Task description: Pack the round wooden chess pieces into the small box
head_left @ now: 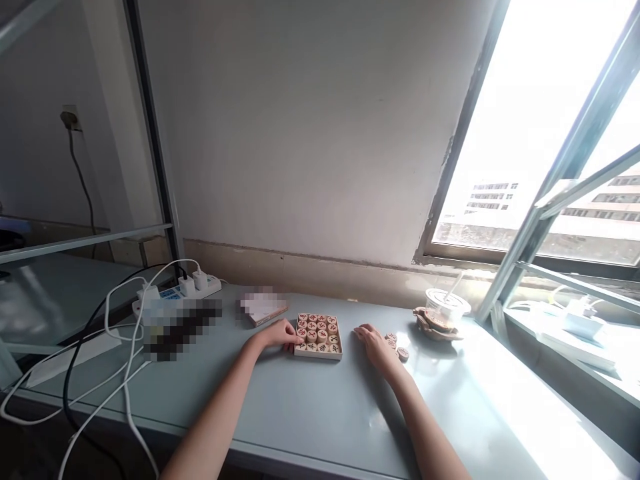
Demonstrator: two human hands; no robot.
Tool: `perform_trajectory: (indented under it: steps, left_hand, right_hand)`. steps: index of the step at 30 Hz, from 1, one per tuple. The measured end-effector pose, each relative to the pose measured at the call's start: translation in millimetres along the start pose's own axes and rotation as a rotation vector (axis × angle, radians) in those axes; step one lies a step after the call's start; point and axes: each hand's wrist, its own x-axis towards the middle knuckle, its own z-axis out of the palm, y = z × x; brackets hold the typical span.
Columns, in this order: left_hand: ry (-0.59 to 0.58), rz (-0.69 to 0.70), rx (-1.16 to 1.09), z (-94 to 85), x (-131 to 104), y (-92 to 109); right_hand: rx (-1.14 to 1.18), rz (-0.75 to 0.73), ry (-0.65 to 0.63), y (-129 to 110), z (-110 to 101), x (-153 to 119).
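Note:
A shallow, pale box (319, 355) sits on the table, filled with rows of round wooden Chinese chess pieces (323, 327) marked in red and black characters. My left hand (277, 335) is closed at the box's left side, with its fingertips on the edge and against the nearest pieces. To the right of the box, my right hand (373, 342) rests palm down on the tabletop with its fingers stretched out, holding nothing. Just beyond it lie several loose chess pieces (403, 354), partly hidden by the hand.
Behind my left hand lies a flat box lid (273, 316), partly blurred. A lidded plastic cup (447, 308) with a straw stands on a brown holder (434, 328) at the right. Power strip (210, 287) and tangled white cables (127, 373) occupy the left. Metal posts flank the table (310, 407).

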Motion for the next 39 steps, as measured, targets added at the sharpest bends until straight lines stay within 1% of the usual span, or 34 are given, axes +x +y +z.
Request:
perform_trajectory:
  steps: [3, 5, 8, 10, 12, 14, 20, 25, 28, 30, 32, 34, 35, 37, 38, 39]
  left_hand:
    - [-0.014, 0.003, -0.004, -0.6, 0.1, 0.6]
    - [-0.031, 0.011, -0.005, -1.3, -0.3, 2.0]
    - [-0.055, 0.014, 0.000, -2.2, -2.0, 6.0]
    - [-0.061, 0.010, 0.002, -2.6, -3.3, 9.1]
    - [-0.055, -0.003, 0.005, -2.9, -4.4, 11.6]
    - [-0.044, -0.014, 0.017, -3.0, -5.1, 13.2]
    - [-0.028, -0.020, 0.059, -2.7, -5.1, 13.2]
    - [-0.010, -0.030, 0.090, -2.7, -4.3, 13.2]
    - [-0.027, -0.023, 0.070, -2.8, -3.8, 12.8]
    - [-0.044, -0.014, 0.043, -2.7, -2.9, 10.9]
    - [-0.048, -0.010, 0.023, -2.5, -1.6, 8.2]
    - [-0.042, -0.010, 0.030, -2.2, -0.5, 5.9]
    - [-0.036, -0.009, 0.039, -2.1, -0.3, 5.2]
    - [-0.030, -0.004, 0.048, -1.8, -0.5, 5.3]
    - [-0.026, 0.000, 0.050, -1.7, -1.0, 5.9]
    - [-0.022, 0.002, 0.052, -1.7, -1.6, 6.8]
  right_hand:
    - [0.094, -0.002, 0.035, -5.9, -5.6, -0.5]
    - [0.143, -0.004, 0.091, -11.0, -6.6, 0.2]
    - [0.273, -0.080, 0.160, -21.4, -4.0, 2.2]
    - [0.330, -0.154, 0.157, -29.0, -1.8, 2.6]
    - [0.310, -0.203, 0.152, -35.5, -0.7, 1.4]
    - [0.245, -0.220, 0.170, -39.9, -0.6, -0.6]
    - [0.115, -0.200, 0.248, -44.2, 3.8, -2.8]
    - [0.050, -0.158, 0.210, -47.9, 8.4, -2.5]
    - [0.091, -0.125, 0.128, -46.0, 0.7, -3.9]
    - [0.122, -0.111, 0.071, -39.8, -7.9, -4.7]
    - [0.072, -0.031, 0.065, -29.2, -15.4, -5.0]
    - [-0.080, 0.145, 0.094, -15.9, -18.1, -5.1]
    - [-0.161, 0.250, 0.095, -9.2, -17.1, -5.1]
    - [-0.262, 0.415, 0.039, 1.9, -11.0, -4.8]
    - [-0.277, 0.452, 0.002, 5.8, -6.7, -4.6]
    - [-0.278, 0.454, -0.024, 8.2, -2.0, -4.2]
